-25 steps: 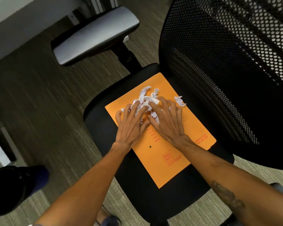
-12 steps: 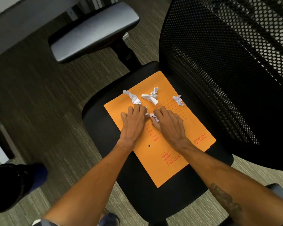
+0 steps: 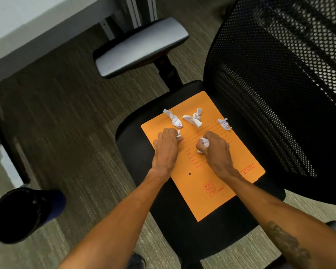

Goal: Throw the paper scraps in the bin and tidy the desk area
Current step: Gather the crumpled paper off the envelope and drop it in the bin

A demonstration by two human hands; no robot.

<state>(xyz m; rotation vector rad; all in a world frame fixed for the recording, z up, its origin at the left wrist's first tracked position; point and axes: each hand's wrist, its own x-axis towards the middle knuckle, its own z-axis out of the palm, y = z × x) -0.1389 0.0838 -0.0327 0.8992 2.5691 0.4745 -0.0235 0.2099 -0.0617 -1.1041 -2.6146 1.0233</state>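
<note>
Both hands have curled since earlier: our left hand (image 3: 166, 146) and right hand (image 3: 215, 150) each fist crumpled white paper scraps (image 3: 205, 142) on the orange paper file folder (image 3: 211, 191) atop the black chair seat (image 3: 136, 152); three loose white scraps (image 3: 192, 119) lie beyond on it.

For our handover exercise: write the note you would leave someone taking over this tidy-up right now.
Left hand: closed on a paper scrap.
Right hand: closed on a crumpled scrap.
Three loose scraps lie on the orange folder, which rests on the chair seat.
Black bin stands on the floor to the left.
Done: some scraps gathered.
Left: collect the rest, bin everything, put the folder away.
</note>
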